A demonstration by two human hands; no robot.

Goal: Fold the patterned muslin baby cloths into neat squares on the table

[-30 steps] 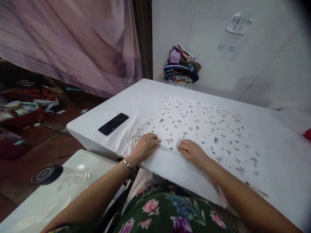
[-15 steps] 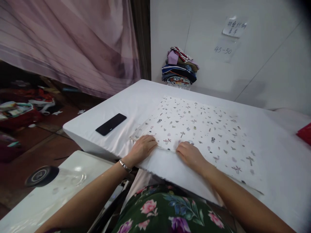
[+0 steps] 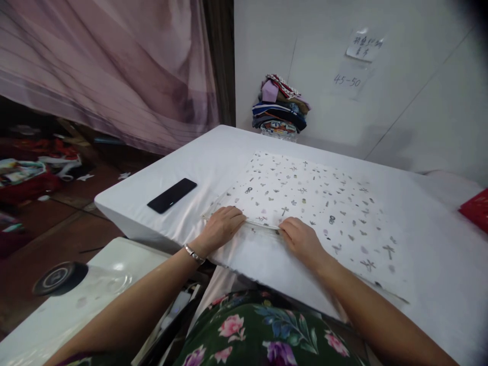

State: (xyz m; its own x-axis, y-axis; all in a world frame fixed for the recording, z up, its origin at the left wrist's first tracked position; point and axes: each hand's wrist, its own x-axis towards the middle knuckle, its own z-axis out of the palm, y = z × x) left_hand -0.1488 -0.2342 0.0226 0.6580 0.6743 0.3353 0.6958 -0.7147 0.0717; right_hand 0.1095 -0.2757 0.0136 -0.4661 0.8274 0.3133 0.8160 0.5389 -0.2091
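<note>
The printed cloth (image 3: 305, 195) lies on the tabletop (image 3: 209, 155), its main area spread beyond both hands. The left hand (image 3: 223, 227) and the right hand (image 3: 300, 238) grip the cloth's near edge. Each hand is narrow, fingers curled together over the fabric; the thumb contact beneath is largely hidden. Between the hands, the edge forms a thin raised strip, with a few printed marks showing faintly on its near side. Whether this strip is one layer or two cannot be determined.

The left hand covers the edge near the cloth's left corner. The right hand and forearm hide part of the near edge on that side. The cloth's far right margin is hard to separate from the white tabletop.

A phone (image 3: 172, 195), screen dark, lies to the left of the left hand. A bracelet (image 3: 194, 254) encircles the left wrist. A stack of folded fabric (image 3: 281, 109) is located well beyond the hands, its lower part indistinct. Far to the right of the right hand, a red item (image 3: 476, 211) is cut off by the frame and cannot be identified.
</note>
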